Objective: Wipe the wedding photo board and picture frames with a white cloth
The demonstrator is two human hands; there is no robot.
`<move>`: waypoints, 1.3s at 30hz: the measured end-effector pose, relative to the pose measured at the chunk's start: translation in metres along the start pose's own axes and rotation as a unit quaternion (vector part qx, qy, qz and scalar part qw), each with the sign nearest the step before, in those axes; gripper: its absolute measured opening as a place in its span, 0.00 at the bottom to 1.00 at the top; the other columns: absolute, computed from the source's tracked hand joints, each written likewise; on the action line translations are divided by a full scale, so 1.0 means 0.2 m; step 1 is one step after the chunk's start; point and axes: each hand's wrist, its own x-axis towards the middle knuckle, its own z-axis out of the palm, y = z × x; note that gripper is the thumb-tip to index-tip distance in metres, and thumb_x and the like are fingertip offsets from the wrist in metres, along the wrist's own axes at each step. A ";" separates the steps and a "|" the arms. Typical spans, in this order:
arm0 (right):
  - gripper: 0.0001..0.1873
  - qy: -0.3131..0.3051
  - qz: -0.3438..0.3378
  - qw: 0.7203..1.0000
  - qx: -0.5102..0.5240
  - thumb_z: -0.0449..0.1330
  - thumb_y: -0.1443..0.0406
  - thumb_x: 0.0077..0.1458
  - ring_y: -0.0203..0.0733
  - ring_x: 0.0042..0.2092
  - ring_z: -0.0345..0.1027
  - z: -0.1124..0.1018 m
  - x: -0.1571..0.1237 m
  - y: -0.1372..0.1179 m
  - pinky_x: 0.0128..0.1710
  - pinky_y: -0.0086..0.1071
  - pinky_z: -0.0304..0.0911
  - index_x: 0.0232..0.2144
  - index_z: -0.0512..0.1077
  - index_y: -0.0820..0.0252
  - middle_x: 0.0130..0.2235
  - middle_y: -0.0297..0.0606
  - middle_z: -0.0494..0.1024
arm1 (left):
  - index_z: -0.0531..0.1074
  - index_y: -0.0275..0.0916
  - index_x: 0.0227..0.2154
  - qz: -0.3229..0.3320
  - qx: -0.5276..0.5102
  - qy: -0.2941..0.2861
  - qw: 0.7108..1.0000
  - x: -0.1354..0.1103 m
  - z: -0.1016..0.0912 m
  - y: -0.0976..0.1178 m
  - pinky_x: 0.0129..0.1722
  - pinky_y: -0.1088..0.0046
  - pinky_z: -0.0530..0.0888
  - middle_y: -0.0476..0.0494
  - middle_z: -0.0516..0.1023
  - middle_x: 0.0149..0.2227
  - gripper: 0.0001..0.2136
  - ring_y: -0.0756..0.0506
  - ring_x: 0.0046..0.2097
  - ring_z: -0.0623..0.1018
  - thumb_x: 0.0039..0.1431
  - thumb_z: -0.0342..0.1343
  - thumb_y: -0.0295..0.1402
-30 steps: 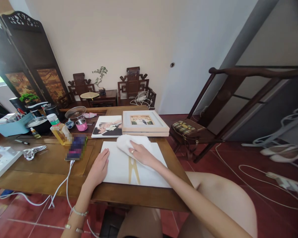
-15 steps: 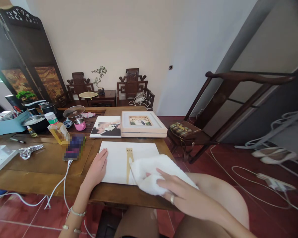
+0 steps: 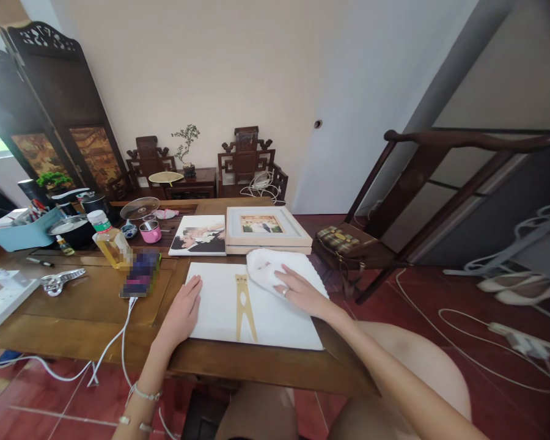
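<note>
White cloth [image 3: 262,264] under right grip [image 3: 303,294]

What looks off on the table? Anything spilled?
No spill visible. The cloth under the right hand shows small dark marks, odd against white; stain or shadow, can't tell.

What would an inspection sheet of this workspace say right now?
Surface: brown wooden table.
Job's things: white cloth over the far right corner of a white board bearing a tan figure.
Clutter: bottle, phone, clear hair clip left of the board.
Hands: left hand on the board's left edge; right hand on the cloth.
Cables: white cable runs from the phone over the table's near edge.
Surroundings: wooden chair at right, bag on its seat.
</note>
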 end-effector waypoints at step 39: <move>0.16 -0.018 -0.147 0.981 0.123 0.54 0.58 0.62 0.51 0.46 0.68 0.15 0.48 -0.65 0.45 0.43 0.66 0.47 0.69 0.63 0.48 0.36 0.71 | 0.60 0.34 0.59 -0.008 -0.013 0.001 1.000 0.01 -0.02 0.02 0.64 0.54 0.56 0.35 0.59 0.63 0.21 0.41 0.65 0.58 0.65 0.40 0.31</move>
